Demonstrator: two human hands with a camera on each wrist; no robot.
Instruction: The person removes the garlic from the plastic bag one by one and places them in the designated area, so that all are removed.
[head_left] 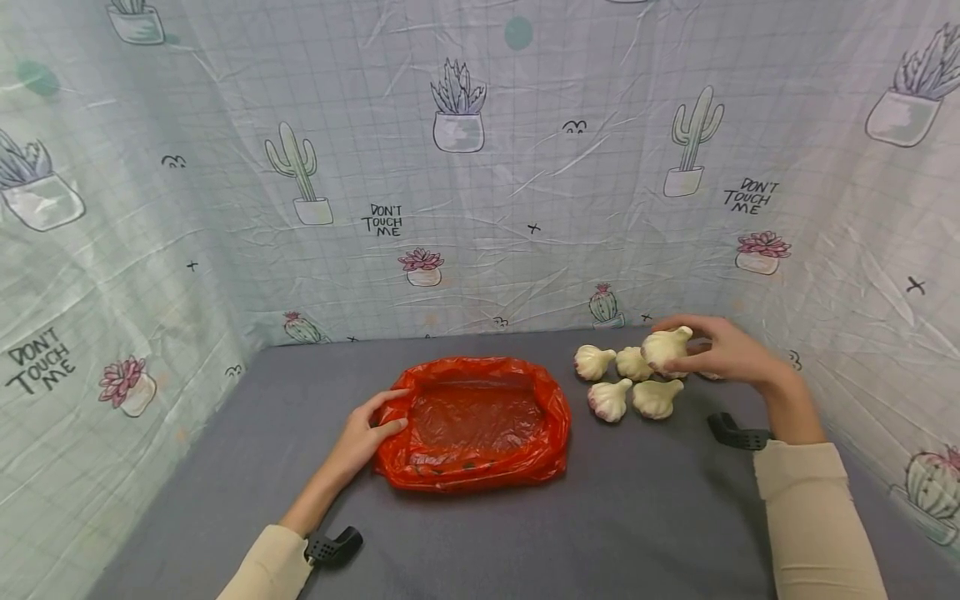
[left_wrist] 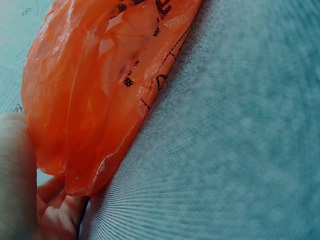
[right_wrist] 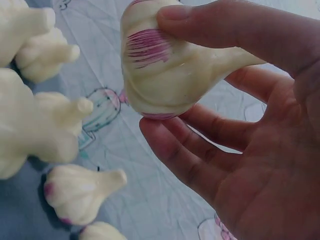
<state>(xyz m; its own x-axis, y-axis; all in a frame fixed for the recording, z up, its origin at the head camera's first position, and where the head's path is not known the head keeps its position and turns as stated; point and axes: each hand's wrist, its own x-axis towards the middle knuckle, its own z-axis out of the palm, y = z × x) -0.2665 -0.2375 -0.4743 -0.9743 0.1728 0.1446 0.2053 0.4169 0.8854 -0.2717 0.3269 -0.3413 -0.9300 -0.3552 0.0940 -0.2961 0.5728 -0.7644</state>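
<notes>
A garlic bulb (head_left: 665,347) with purple streaks is pinched between the thumb and fingertips of my right hand (head_left: 723,350), raised above the other bulbs. In the right wrist view, the held bulb (right_wrist: 160,70) has its stem towards the palm. Several more garlic bulbs (head_left: 608,401) lie on the table just under and left of that hand. An orange-red plastic bag (head_left: 480,479) stands with its mouth spread wide in the middle. My left hand (head_left: 363,429) holds the bag's left side, thumb and fingers at its rim. Part of those fingers is hidden behind the bag (left_wrist: 100,100).
The grey table (head_left: 600,525) runs back to a hanging cloth (head_left: 480,192) printed with cacti, which also encloses both sides. A black wrist mount (head_left: 333,547) sits on the left arm and another mount (head_left: 738,433) on the right.
</notes>
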